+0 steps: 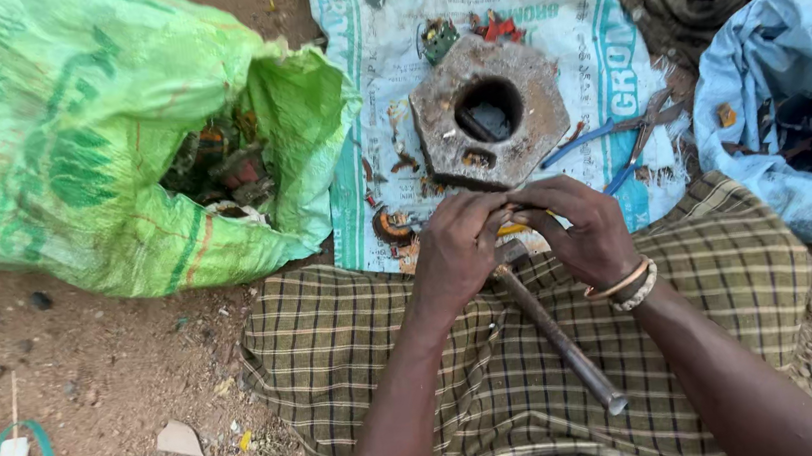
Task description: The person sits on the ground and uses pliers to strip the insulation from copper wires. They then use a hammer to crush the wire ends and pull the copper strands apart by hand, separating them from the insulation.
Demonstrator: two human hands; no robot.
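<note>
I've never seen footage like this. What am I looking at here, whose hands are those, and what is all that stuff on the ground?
One camera, worn on a person's head, looks down at their own lap. The left hand and right hand meet over a small orange-yellow piece; I cannot tell which hand grips it. A metal rod lies across the checked cloth on their lap. Ahead, on a printed sack, sit a rusty hexagonal block with a hole and blue-handled pliers. A green sack of scrap parts lies open to the left, a blue sack to the right.

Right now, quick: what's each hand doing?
Left hand: closed on a small yellow-orange part.
Right hand: closed on the same part.
</note>
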